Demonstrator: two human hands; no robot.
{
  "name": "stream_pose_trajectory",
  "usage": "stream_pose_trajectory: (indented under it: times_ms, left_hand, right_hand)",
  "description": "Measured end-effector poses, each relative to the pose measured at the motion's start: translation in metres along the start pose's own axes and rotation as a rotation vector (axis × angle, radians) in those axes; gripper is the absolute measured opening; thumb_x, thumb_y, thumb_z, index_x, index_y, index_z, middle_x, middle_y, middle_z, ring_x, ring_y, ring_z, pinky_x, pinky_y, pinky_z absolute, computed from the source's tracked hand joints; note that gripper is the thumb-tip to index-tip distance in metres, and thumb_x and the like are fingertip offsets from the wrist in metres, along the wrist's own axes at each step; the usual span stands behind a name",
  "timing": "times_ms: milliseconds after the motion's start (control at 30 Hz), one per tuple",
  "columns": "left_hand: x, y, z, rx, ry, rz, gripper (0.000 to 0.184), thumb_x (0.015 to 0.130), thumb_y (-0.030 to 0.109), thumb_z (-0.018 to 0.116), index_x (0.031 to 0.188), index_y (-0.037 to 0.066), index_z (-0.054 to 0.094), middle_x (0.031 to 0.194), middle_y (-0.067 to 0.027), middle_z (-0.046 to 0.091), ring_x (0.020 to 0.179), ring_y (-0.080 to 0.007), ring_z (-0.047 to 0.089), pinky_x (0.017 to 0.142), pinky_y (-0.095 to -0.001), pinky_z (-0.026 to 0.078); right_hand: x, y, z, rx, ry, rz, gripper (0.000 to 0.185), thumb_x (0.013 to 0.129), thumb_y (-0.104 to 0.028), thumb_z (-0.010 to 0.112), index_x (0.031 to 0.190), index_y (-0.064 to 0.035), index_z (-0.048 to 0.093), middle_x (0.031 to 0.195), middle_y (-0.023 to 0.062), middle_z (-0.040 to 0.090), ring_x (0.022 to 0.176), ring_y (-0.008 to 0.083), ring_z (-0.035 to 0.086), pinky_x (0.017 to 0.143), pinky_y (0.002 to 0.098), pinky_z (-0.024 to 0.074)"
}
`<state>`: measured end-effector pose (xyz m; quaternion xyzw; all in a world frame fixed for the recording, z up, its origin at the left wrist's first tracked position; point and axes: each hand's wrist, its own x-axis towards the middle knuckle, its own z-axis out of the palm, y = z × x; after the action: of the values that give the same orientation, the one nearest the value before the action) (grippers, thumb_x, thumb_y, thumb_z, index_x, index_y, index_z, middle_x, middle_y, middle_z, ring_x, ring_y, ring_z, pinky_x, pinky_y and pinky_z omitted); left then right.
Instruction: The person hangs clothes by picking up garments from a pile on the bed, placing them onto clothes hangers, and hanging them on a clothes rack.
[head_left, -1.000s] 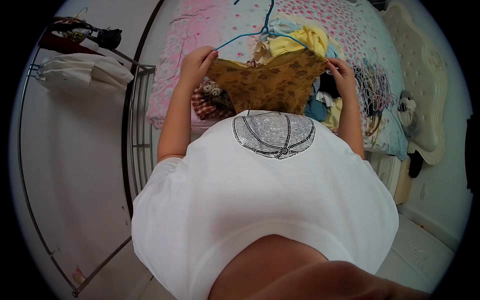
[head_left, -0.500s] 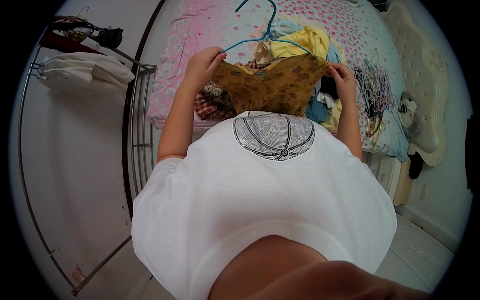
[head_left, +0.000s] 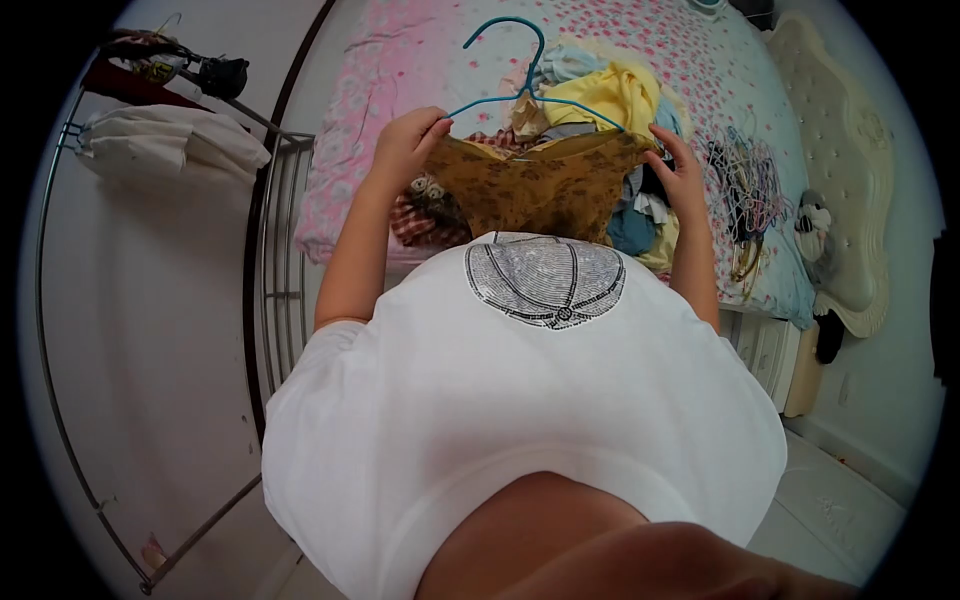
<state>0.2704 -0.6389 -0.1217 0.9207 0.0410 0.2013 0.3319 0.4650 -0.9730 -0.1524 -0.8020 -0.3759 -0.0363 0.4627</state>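
A brown patterned top (head_left: 540,190) hangs spread out in front of my chest on a blue hanger (head_left: 530,68), whose hook points up and to the left. My left hand (head_left: 410,148) is closed on the top's left shoulder, by the end of the hanger arm. At the opposite shoulder, my right hand (head_left: 682,172) has its thumb and forefinger around the cloth, somewhat apart at the tips. The lower part of the top is hidden behind my white shirt.
A heap of clothes, with a yellow garment (head_left: 605,92) on it, lies on the bed (head_left: 400,50) behind the top. Many loose hangers (head_left: 748,185) are piled to the right, near the padded headboard (head_left: 838,150). At left stands a metal rack (head_left: 45,300) with a white garment (head_left: 170,140).
The hanger and top have come slightly down toward me, and the neckline sags more. My right thumb and forefinger have moved further apart at the shoulder. My left hand keeps its hold.
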Motion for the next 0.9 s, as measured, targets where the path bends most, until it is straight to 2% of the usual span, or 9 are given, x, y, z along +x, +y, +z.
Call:
stream_pose_trajectory:
  times_ms: [100,133,233,333,633,900]
  left_hand:
    - [0.0,-0.001,0.003,-0.041,-0.017,0.044,0.022,0.086,0.024,0.048,0.081,0.004,0.055,0.07,-0.0117,0.053,0.066,-0.0282,0.052,0.058,-0.033,0.04]
    - [-0.001,0.0,0.003,-0.026,-0.024,0.045,0.022,0.086,0.024,0.048,0.081,0.004,0.055,0.07,-0.0117,0.053,0.066,-0.0282,0.052,0.058,-0.0331,0.04]
    - [-0.004,0.003,0.003,0.003,-0.035,0.04,0.022,0.085,0.024,0.049,0.08,0.004,0.055,0.071,-0.0118,0.053,0.066,-0.0283,0.051,0.058,-0.0333,0.04]
    - [-0.006,-0.006,0.003,0.014,-0.023,0.015,0.022,0.085,0.024,0.049,0.08,0.004,0.055,0.071,-0.0118,0.053,0.066,-0.0285,0.051,0.058,-0.0337,0.04]
    - [-0.009,-0.013,0.001,0.052,0.034,0.045,0.019,0.082,0.023,0.053,0.084,0.004,0.058,0.074,-0.0115,0.056,0.069,-0.0285,0.054,0.059,-0.0339,0.042]
    - [-0.025,0.009,-0.012,0.152,0.062,-0.001,0.02,0.081,0.022,0.054,0.086,0.004,0.059,0.076,-0.013,0.058,0.069,-0.0305,0.055,0.059,-0.0357,0.042]
  right_hand:
    - [0.002,-0.023,0.007,0.159,-0.183,0.123,0.029,0.08,-0.012,0.058,0.108,-0.0045,0.055,0.104,0.0071,0.056,0.086,0.018,0.056,0.074,0.0266,0.0433]
    - [0.0,-0.012,0.019,0.268,-0.153,0.161,0.023,0.08,-0.012,0.058,0.101,-0.0012,0.056,0.088,0.0075,0.058,0.076,0.017,0.056,0.067,0.026,0.0427]
    - [0.001,-0.017,0.025,0.101,-0.103,-0.004,0.016,0.079,-0.01,0.058,0.09,0.0014,0.057,0.075,0.0072,0.057,0.068,0.0153,0.053,0.062,0.0252,0.0413]
    - [0.0,-0.02,0.028,0.118,-0.001,0.047,0.014,0.078,-0.011,0.059,0.082,0.0023,0.057,0.069,0.0069,0.054,0.063,0.0138,0.051,0.057,0.025,0.0391]
    - [-0.007,-0.024,0.027,0.161,0.111,0.131,0.017,0.076,-0.012,0.062,0.081,0.0032,0.057,0.066,0.0056,0.053,0.06,0.0114,0.049,0.055,0.0243,0.0385]
    - [-0.002,-0.03,0.035,0.222,-0.016,0.112,0.016,0.076,-0.011,0.062,0.082,0.003,0.057,0.066,0.004,0.053,0.059,0.0108,0.048,0.055,0.023,0.0381]
